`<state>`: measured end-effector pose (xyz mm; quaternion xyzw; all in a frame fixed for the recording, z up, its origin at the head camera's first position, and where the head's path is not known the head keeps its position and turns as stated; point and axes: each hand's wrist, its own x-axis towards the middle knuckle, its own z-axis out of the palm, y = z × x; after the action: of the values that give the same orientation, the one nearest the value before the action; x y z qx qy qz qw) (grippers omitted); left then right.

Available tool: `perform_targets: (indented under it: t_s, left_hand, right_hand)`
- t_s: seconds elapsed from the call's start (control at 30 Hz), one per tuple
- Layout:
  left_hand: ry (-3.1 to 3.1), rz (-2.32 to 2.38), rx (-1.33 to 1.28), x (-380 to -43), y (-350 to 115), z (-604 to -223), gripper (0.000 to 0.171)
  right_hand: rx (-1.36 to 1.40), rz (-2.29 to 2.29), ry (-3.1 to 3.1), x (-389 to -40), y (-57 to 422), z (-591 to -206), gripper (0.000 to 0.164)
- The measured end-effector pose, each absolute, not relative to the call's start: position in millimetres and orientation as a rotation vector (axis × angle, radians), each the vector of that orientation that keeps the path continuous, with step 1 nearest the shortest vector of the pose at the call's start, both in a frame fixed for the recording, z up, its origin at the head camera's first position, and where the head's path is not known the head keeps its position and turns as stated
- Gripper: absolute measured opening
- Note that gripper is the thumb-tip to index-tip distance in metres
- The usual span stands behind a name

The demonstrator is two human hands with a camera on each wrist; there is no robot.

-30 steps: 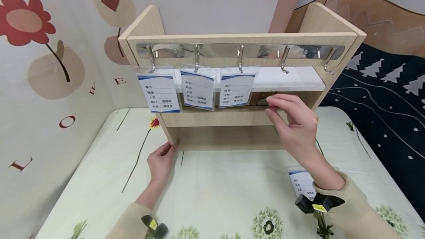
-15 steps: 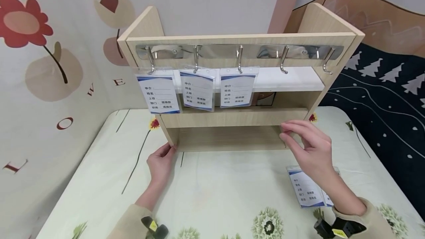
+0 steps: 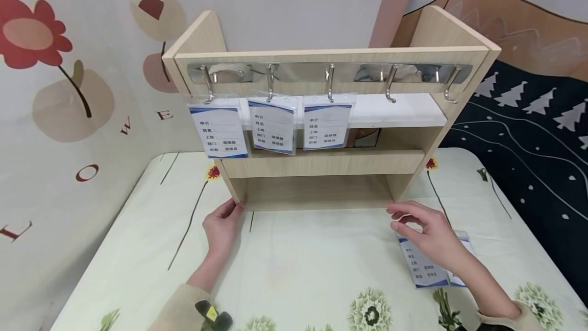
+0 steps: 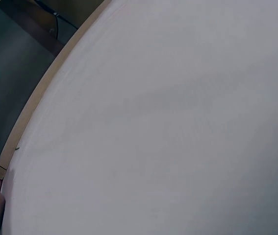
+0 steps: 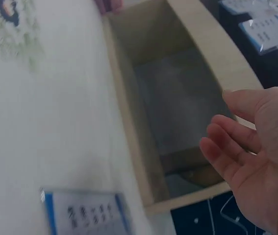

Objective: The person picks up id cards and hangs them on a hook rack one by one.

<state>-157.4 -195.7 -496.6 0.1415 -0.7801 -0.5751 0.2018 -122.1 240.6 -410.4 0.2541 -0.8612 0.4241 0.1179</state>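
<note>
A small pale wooden shelf (image 3: 321, 163) stands on a flower-printed cloth. My left hand (image 3: 222, 229) grips its lower left corner between thumb and fingers. Along its front runs a metal hook rail (image 3: 303, 72); three clear-sleeved name badges hang there, a left badge (image 3: 220, 134), a middle badge (image 3: 273, 129) and a right badge (image 3: 327, 125). Two hooks at the right carry nothing. My right hand (image 3: 429, 234) holds nothing, fingers loosely bent, over a pair of overlapping badges (image 3: 424, 267) lying on the cloth. The right wrist view shows that hand (image 5: 261, 152) beside the shelf's lower opening.
A white curtain (image 3: 105, 91) with printed flowers and letters hangs at the left. Dark fabric with printed trees (image 3: 523, 142) lies to the right. A white strip (image 3: 399, 109) sits behind the hooks inside the shelf.
My right hand has come down from near the hooks, first rightward, then lower, to the badges on the cloth. My left hand stays at the shelf's corner.
</note>
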Motion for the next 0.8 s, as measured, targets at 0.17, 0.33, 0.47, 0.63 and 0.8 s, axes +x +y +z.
perform_targets:
  t_s: [0.17, 0.33, 0.47, 0.63, 0.8]
  left_hand:
    - [-2.171, -1.604, 0.398, -156.0, -196.1, -495.6, 0.025]
    - [-2.169, -1.618, 0.402, -156.6, -194.9, -494.3, 0.025]
    - [-2.177, -1.619, 0.406, -157.6, -194.4, -494.4, 0.026]
    - [-2.171, -1.618, 0.414, -158.6, -195.5, -496.6, 0.026]
    - [-2.179, -1.617, 0.416, -158.8, -195.7, -497.4, 0.026]
  right_hand:
    - [0.655, 1.249, -2.621, -121.1, 259.0, -423.1, 0.042]
    - [0.616, 1.207, -2.667, -120.9, 275.5, -435.5, 0.053]
    - [0.549, 1.136, -2.738, -120.5, 285.4, -443.1, 0.057]
    - [0.432, 1.060, -2.871, -121.7, 292.2, -445.8, 0.060]
    - [0.351, 1.057, -2.996, -122.2, 295.3, -447.0, 0.059]
